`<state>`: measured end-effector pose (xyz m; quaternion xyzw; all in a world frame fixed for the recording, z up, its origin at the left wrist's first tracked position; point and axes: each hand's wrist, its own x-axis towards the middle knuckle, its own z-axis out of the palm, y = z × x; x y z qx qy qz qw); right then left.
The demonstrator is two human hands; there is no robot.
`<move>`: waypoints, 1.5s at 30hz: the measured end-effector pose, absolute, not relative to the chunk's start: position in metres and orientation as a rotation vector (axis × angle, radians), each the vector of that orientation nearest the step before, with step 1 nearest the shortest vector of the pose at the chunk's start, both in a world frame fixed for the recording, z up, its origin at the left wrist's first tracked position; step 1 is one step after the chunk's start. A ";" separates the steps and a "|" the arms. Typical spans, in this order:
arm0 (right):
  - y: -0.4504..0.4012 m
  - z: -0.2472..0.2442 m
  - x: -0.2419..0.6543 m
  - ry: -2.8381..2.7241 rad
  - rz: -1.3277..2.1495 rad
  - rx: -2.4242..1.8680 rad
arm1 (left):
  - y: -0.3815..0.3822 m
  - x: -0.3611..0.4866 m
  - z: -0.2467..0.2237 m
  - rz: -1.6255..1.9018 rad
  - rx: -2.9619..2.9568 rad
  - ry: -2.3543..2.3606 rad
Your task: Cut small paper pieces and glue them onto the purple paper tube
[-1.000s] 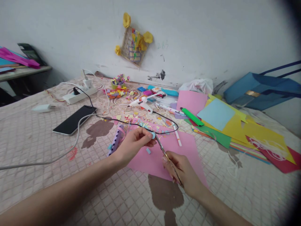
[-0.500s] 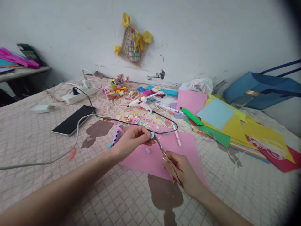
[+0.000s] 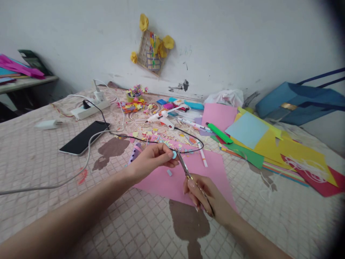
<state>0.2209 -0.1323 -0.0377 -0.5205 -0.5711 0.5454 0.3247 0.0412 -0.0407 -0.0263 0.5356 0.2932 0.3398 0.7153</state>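
Pinching, head view: left hand (image 3: 159,157), thumb and fingers closed on a small blue paper piece (image 3: 174,154), held over a pink sheet (image 3: 212,176). Right hand (image 3: 201,194): fingers wrapped about the handles of scissors (image 3: 183,168). Scissors: long axis running forward and leftward from the right hand, tips close by the paper's right edge; contact cannot be told. Paper piece: ahead and left of the right fingers. Blue scrap (image 3: 169,173): on the sheet. Glue gun (image 3: 161,118): beyond both hands.

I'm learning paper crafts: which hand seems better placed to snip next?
Probably the right hand: it holds the scissors, their tips beside the blue paper piece pinched by the left hand.
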 end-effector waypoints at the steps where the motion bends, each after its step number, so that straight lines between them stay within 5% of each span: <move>1: -0.133 -0.037 0.220 -1.502 1.413 -1.370 | -0.042 0.042 -0.028 0.770 1.166 0.649; 45: -0.133 -0.045 0.213 -1.502 1.228 -1.481 | -0.057 0.054 -0.034 0.947 1.028 0.696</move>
